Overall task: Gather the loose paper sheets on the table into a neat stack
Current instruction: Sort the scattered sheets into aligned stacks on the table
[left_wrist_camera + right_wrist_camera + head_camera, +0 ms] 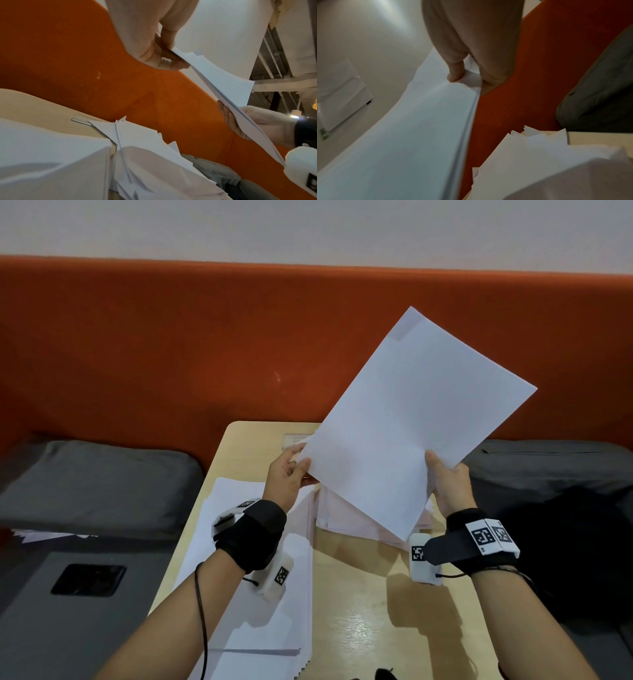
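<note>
1. While the light wooden table [359, 628] carries most of the paper, a thin bundle of plain white paper sheets [411, 419] is held above it, tilted, with its far corner raised toward the orange upholstered backrest [171, 344].
2. The bundle's left lower corner is pinched by the left hand [287, 474], thumb on the near face and fingers behind; in the left wrist view the sheet corners at this grip are seen fanned and not flush [193, 54].
3. The bundle's right lower edge is gripped by the right hand [450, 484], thumb [455, 73] pressed on the near face and fingers curled behind.
4. An untidy heap of white sheets [342, 515] is lying on the table directly beneath the held bundle, with corners projecting at several angles.
5. A broader spread of white sheets [260, 611] is laid along the table's left side, under the left forearm.
6. Grey seat cushions [96, 481] are noted on either side of the table.
7. A dark rectangular object [89, 578], possibly a phone, is lying on the grey surface at left; the view does not allow it to be identified.
</note>
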`<control>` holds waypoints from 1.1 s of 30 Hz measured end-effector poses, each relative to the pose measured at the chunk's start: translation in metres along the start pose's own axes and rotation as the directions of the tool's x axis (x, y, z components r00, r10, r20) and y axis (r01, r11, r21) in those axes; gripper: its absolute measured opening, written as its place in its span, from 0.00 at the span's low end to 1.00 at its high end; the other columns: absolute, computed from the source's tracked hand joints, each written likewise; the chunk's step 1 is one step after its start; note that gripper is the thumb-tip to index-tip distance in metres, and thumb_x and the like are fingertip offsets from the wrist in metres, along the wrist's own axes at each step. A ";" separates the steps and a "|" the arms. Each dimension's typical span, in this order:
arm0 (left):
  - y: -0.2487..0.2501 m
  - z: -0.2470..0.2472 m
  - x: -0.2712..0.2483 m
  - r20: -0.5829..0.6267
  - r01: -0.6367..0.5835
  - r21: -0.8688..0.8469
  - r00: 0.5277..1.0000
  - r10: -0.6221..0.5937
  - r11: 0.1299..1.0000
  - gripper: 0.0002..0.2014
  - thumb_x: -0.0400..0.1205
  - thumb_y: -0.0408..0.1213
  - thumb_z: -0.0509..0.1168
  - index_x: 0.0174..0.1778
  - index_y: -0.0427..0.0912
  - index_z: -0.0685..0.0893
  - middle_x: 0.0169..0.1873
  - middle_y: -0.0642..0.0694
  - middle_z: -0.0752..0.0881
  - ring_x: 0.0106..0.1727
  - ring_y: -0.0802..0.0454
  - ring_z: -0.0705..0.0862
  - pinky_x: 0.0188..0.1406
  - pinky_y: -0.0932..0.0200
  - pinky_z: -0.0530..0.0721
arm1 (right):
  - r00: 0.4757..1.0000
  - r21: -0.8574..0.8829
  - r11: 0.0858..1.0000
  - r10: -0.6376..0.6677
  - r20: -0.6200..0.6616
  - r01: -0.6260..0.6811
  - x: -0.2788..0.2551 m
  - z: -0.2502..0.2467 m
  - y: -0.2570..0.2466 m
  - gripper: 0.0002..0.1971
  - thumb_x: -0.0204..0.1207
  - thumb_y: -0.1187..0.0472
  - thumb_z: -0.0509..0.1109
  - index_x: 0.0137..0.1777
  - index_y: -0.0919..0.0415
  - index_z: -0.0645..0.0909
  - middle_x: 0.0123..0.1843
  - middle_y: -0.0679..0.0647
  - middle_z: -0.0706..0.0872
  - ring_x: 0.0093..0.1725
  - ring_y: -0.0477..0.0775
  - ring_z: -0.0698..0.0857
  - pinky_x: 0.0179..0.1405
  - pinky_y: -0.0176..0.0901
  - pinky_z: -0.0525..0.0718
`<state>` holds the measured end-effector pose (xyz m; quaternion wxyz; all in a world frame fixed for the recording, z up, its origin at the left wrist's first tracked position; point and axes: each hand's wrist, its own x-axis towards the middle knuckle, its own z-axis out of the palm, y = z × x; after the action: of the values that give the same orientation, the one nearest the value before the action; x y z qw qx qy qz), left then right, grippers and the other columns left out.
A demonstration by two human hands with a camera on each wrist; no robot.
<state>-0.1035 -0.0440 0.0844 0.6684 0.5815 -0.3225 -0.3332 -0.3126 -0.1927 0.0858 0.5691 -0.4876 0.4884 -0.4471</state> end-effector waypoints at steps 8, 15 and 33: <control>0.000 -0.001 -0.001 0.004 -0.030 0.006 1.000 0.030 1.000 0.19 0.79 0.18 0.62 0.62 0.42 0.79 0.53 0.52 0.82 0.38 0.56 0.83 0.40 0.70 0.86 | 1.000 0.000 1.000 0.007 0.014 -0.007 -0.005 0.004 -0.002 0.15 0.80 0.63 0.66 0.66 0.63 0.76 0.62 0.56 0.84 0.62 0.57 0.82 0.69 0.57 0.78; -0.002 0.002 -0.001 -0.060 -0.004 0.025 0.998 0.005 1.000 0.25 0.72 0.16 0.68 0.63 0.40 0.81 0.49 0.62 0.82 0.40 0.58 0.80 0.43 0.77 0.82 | 1.000 0.029 1.000 -0.011 0.028 0.010 -0.012 0.008 -0.003 0.17 0.81 0.64 0.65 0.69 0.67 0.75 0.64 0.58 0.83 0.62 0.57 0.82 0.65 0.52 0.79; 0.001 0.003 0.013 -0.207 0.067 -0.150 0.974 -0.097 0.986 0.09 0.85 0.33 0.58 0.55 0.36 0.81 0.42 0.49 0.85 0.42 0.51 0.84 0.39 0.66 0.87 | 1.000 0.059 0.998 0.007 0.002 -0.007 -0.015 0.022 0.007 0.18 0.80 0.65 0.66 0.68 0.69 0.76 0.64 0.61 0.84 0.62 0.60 0.83 0.67 0.55 0.79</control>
<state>-0.0979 -0.0564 0.0858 0.7244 0.5778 -0.2000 -0.3184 -0.2923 -0.1739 0.0819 0.5850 -0.4695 0.4762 -0.4589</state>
